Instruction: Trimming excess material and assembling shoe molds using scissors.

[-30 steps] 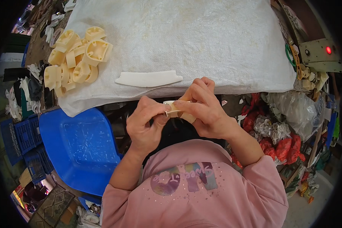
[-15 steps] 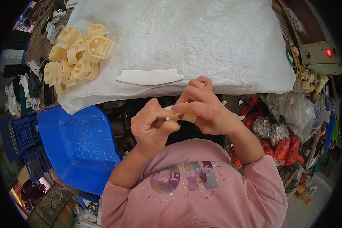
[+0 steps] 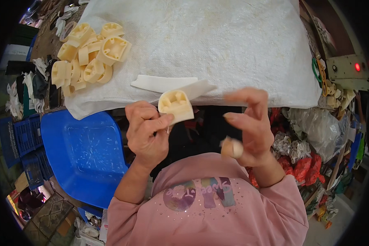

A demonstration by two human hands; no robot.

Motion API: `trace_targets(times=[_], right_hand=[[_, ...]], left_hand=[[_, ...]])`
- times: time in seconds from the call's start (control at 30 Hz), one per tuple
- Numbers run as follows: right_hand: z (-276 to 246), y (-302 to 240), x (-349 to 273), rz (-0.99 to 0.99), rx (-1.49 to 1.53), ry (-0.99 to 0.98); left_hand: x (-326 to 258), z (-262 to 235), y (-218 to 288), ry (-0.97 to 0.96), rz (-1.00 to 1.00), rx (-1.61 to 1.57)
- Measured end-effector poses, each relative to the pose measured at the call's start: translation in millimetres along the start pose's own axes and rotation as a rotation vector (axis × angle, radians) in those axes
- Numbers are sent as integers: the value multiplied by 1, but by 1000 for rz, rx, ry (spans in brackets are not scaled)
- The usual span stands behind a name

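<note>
My left hand (image 3: 147, 133) pinches a cream hollow plastic piece (image 3: 177, 107), its rounded open side with inner posts facing up. A white strip (image 3: 200, 88) sticks out behind this piece to the right, over the table edge; whether it is joined to the piece is hidden. Held apart from the piece, my right hand (image 3: 254, 127) has its fingers spread and nothing between them, partly smeared by motion. Its thumb end looks wrapped in a pale cover. Just beyond the left hand, a second white curved strip (image 3: 162, 84) lies on the white woven sheet (image 3: 209, 45).
Several similar cream pieces (image 3: 115, 50) are heaped at the sheet's far left. A blue plastic tub (image 3: 90, 153) stands below, left of my arm. Red and clear plastic bags (image 3: 311, 166) crowd the right side. A metal box with a red light (image 3: 350, 67) sits far right.
My right hand has let go and moved right, its fingers opening. The left hand has shifted slightly left and up, and the cream piece with the strip now shows plainly.
</note>
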State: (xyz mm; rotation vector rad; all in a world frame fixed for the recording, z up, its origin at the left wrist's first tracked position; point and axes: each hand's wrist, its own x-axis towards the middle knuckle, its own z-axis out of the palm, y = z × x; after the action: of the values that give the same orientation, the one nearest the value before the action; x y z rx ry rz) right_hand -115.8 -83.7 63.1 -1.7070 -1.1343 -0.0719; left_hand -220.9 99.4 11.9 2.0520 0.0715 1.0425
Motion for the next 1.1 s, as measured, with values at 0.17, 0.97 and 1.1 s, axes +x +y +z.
trace_targets(times=[0.17,0.97,1.1], right_hand=[[37,16,-47,751,843,222],[40,15,-38,734,955,257],[38,35,-39,948,1138,316]], left_hand=[[0,7,17,-45,-14,-219],[-17,19,9,-210,197,-216],[-9,17,22,-225,217,-276]])
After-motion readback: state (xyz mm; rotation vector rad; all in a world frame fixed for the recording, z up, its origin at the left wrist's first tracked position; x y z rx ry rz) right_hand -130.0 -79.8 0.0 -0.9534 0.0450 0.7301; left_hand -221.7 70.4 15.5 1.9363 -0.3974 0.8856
